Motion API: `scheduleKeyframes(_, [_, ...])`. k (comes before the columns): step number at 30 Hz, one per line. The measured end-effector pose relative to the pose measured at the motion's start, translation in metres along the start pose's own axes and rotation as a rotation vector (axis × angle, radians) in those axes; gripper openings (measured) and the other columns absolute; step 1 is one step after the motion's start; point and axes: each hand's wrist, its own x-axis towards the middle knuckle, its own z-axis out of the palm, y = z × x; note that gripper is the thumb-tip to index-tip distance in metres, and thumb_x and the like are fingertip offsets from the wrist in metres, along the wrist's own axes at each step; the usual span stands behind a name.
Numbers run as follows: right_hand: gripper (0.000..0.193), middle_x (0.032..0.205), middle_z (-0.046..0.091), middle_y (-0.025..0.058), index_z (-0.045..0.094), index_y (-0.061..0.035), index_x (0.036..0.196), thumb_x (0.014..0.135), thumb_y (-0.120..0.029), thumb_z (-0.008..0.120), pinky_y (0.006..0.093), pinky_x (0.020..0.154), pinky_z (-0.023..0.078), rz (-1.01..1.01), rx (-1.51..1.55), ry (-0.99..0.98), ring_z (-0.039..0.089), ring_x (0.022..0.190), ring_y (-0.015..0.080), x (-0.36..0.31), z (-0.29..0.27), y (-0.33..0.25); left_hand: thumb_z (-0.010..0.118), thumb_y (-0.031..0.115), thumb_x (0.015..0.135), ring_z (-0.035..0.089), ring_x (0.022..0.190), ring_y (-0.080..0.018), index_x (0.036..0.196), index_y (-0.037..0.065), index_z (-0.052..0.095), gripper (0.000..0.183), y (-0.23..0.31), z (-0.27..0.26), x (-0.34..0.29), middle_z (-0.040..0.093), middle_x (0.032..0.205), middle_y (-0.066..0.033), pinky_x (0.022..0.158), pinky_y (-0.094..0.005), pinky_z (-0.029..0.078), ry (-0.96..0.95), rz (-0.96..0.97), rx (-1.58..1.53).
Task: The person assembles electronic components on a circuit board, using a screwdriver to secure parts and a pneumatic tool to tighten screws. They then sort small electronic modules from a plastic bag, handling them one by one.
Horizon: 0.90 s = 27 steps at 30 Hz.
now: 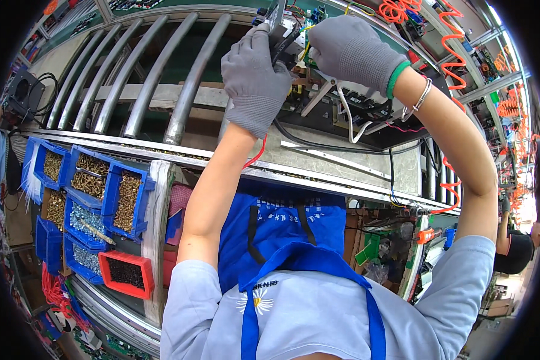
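Note:
At the top of the head view, my left hand (255, 81), in a grey knit glove, grips the side of a grey metal-cased electrical unit (278, 23). A thick black cable (286, 45) runs beside its thumb. My right hand (354, 51), gloved with a green cuff edge, is closed just right of the unit; its fingertips curl away and what they hold is hidden. Thin yellow and green wires (306, 50) show between the two hands. Below them sits a black open chassis (366, 114) with boards and a white cable (344, 99).
A roller conveyor (189, 78) runs to the left, with a metal rail (222, 162) along its near edge. Blue bins (125, 201) of screws and a red bin (126, 274) of black screws stand at lower left. Orange coiled hoses (453, 45) hang at right.

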Motion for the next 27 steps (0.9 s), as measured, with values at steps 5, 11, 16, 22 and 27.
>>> scheduleKeyframes(5, [0.016, 0.077, 0.067, 0.0161, 0.067, -0.0049, 0.08, 0.084, -0.018, 0.059, 0.0447, 0.072, 0.053, -0.024, -0.093, -0.032, 0.067, 0.074, 0.0345, 0.003, -0.002, -0.008, 0.073, 0.016, 0.065, 0.06, 0.109, -0.0312, 0.124, 0.004, 0.054, 0.063, 0.001, 0.0, 0.0, 0.062, 0.119, -0.0125, 0.092, -0.0439, 0.045, 0.024, 0.005, -0.014])
scheduleKeyframes(11, [0.011, 0.074, 0.068, 0.0125, 0.071, -0.0091, 0.083, 0.077, -0.015, 0.064, 0.0414, 0.06, 0.054, -0.202, -0.153, -0.225, 0.07, 0.073, 0.0308, 0.013, -0.027, -0.018, 0.076, 0.02, 0.066, 0.062, 0.104, -0.0301, 0.122, 0.005, 0.056, 0.062, -0.002, -0.005, 0.0, 0.064, 0.115, -0.0118, 0.088, -0.0423, 0.047, 0.044, 0.047, 0.029])
scheduleKeyframes(16, [0.01, 0.072, 0.066, 0.0122, 0.07, -0.0088, 0.083, 0.077, -0.014, 0.063, 0.0429, 0.057, 0.053, -0.088, -0.049, -0.205, 0.068, 0.07, 0.0309, 0.011, -0.016, -0.021, 0.077, 0.023, 0.065, 0.064, 0.098, -0.029, 0.116, 0.006, 0.059, 0.057, -0.009, 0.0, 0.0, 0.066, 0.107, -0.0115, 0.083, -0.0407, 0.048, 0.123, 0.128, 0.036])
scheduleKeyframes(22, [0.015, 0.079, 0.065, 0.0149, 0.065, -0.0052, 0.083, 0.085, -0.019, 0.059, 0.0469, 0.07, 0.052, -0.04, 0.073, 0.12, 0.065, 0.074, 0.0356, -0.017, 0.002, 0.009, 0.071, 0.024, 0.072, 0.064, 0.097, -0.0288, 0.115, 0.007, 0.059, 0.048, -0.014, -0.006, 0.006, 0.066, 0.106, -0.0105, 0.084, -0.0416, 0.048, 0.018, 0.128, 0.121])
scheduleKeyframes(27, [0.02, 0.079, 0.065, 0.018, 0.065, -0.002, 0.085, 0.084, -0.019, 0.054, 0.0452, 0.071, 0.053, 0.154, 0.309, 0.243, 0.065, 0.076, 0.0355, -0.078, 0.013, 0.017, 0.072, 0.028, 0.071, 0.049, 0.123, -0.0329, 0.129, 0.012, 0.054, 0.063, 0.005, -0.019, 0.001, 0.05, 0.136, -0.0118, 0.101, -0.0462, 0.04, -0.024, 0.041, 0.251])
